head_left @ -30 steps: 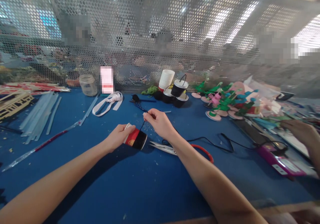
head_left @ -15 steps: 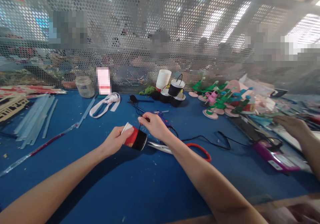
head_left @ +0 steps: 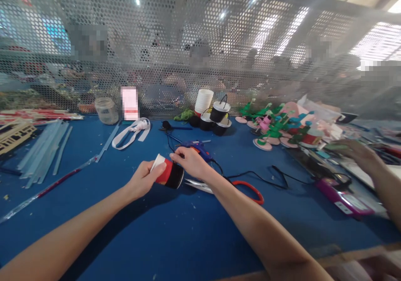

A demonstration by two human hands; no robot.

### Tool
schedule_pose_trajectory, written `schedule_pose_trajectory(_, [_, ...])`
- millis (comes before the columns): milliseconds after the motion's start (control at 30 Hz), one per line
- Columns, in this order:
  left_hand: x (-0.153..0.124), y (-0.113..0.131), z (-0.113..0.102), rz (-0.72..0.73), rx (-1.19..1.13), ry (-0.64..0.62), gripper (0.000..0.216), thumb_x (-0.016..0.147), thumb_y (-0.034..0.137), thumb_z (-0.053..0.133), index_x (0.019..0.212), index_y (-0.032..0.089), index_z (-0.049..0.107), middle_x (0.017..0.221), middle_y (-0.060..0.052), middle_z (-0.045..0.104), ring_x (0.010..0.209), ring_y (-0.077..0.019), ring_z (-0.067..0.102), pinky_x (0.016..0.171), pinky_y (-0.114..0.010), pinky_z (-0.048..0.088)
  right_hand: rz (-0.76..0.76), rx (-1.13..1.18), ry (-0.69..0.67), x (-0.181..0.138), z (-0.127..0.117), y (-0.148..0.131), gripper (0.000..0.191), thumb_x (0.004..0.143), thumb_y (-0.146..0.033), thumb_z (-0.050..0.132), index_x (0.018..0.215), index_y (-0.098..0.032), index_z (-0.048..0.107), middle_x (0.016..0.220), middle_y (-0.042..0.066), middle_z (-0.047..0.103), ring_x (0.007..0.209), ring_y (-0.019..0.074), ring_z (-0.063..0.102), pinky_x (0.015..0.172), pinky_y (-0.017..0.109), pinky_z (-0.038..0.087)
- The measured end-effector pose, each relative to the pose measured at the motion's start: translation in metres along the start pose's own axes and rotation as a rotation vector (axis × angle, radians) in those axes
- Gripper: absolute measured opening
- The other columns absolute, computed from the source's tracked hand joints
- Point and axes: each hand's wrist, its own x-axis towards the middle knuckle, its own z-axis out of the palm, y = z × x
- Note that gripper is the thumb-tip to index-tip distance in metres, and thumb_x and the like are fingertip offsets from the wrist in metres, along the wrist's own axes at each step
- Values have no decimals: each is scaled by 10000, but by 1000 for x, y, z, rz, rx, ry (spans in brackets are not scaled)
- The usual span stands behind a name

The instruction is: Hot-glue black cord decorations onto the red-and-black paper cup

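Note:
My left hand is closed around the white-rimmed end of a red paper cup, which lies tilted on its side above the table. A black band of yarn wraps the cup's lower part. My right hand pinches a strand of black yarn close against the cup's upper side. From there a thin strand runs back toward a small black ball of yarn. Scissors with red handles lie partly beneath my right forearm. Just behind my right hand rests a blue glue gun.
Black-wrapped cups with handles stand at the back beside stacked white cups. Green and pink figures fill the back right. Clear sticks and a white ribbon lie left. Another person's hand reaches over a purple device.
My right hand has come down and slightly left, closer to the cup, with the yarn. The left hand and cup stay nearly in place. The other person's hand has shifted left.

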Motion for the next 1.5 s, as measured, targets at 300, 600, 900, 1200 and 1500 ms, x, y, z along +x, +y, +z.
schedule_pose_trajectory(300, [-1,1,1,34,55,9,423,744,484,382,496,145,425,462,26,371,449,-69,301,435,-207,252,-1,23,-28,-1,-1,1,252,756,-296,468,542,-171,425,477,-64,362,459,75,327,460,210,254])
schedule_pose_trajectory(600, [-2,-3,-1,46,75,-9,411,745,455,392,479,141,400,463,40,334,454,-59,269,435,-200,223,-47,-10,-28,0,4,3,349,807,-357,381,535,-158,471,504,-27,447,491,91,397,481,214,297])
schedule_pose_trajectory(900, [7,-16,-2,-52,-154,103,399,685,496,480,682,105,561,587,3,524,538,-98,431,524,-214,354,58,136,-89,-5,-1,5,368,805,-453,374,672,-153,541,589,34,585,520,130,547,480,238,415])
schedule_pose_trajectory(1200, [8,-12,-1,-120,-230,60,413,604,507,571,641,96,579,514,13,534,477,-86,438,482,-206,332,96,432,-40,-25,10,14,259,788,-339,451,929,-145,549,766,54,620,612,138,590,601,296,490])
schedule_pose_trajectory(1500, [11,-4,2,-349,-382,72,443,611,546,548,523,114,502,412,26,480,382,-70,414,416,-200,277,-103,129,16,-28,16,19,334,767,-285,472,1050,-116,523,998,118,585,870,177,560,775,329,440])
